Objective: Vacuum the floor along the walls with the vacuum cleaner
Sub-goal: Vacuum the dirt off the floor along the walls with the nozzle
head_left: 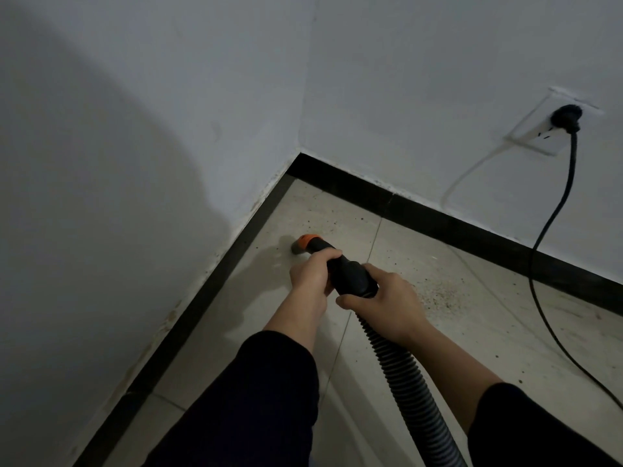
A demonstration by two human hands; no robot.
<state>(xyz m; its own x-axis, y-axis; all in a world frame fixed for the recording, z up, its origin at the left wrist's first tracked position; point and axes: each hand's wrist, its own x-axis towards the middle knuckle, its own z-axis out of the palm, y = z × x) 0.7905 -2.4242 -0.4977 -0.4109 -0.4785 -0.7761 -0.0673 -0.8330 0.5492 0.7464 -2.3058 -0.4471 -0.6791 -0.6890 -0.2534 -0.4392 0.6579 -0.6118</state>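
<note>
Our left hand (312, 275) and right hand (386, 299) gripped the vacuum handle (350, 275); its nozzle (304, 245) sat near the corner skirting (236, 246); grit (438, 294) by the right wall (438, 79) looked uncleared.

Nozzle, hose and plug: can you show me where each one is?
nozzle (308, 240), head view, on its orange collar near the floor.
hose (401, 382), head view, on its ribbed middle stretch.
plug (568, 117), head view, on its round black body.
</note>
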